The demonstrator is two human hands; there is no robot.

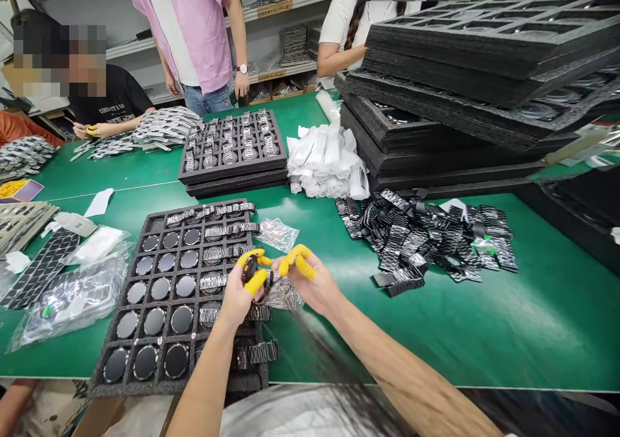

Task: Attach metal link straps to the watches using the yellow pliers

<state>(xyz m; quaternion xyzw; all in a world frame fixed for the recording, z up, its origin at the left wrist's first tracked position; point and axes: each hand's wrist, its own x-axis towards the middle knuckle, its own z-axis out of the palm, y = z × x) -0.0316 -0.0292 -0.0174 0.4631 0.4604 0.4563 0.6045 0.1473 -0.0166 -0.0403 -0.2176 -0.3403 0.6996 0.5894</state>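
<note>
Yellow finger cots cover several fingertips on both hands. My left hand (pixel 237 292) is closed around a dark round watch head (pixel 250 268), above the right side of a black foam tray (pixel 155 221). Close beside it, my right hand (pixel 314 285) pinches thumb to finger; anything between those tips is too small to make out. Round watch heads (pixel 154 321) fill the tray's left columns, and black metal link bands (pixel 213 282) lie over its right side. Under and beyond my hands are a clear bag of thin metal pins (pixel 276 232) and a second bag (pixel 285 295).
Loose black link bands (pixel 402 246) lie heaped at right, below tall stacked foam trays (pixel 450 101). White wrappings (pixel 327 162) and a filled watch tray (pixel 232 166) stand behind. Plastic bags (pixel 80 295) cover the left. Co-workers are across the green table (pixel 460 334).
</note>
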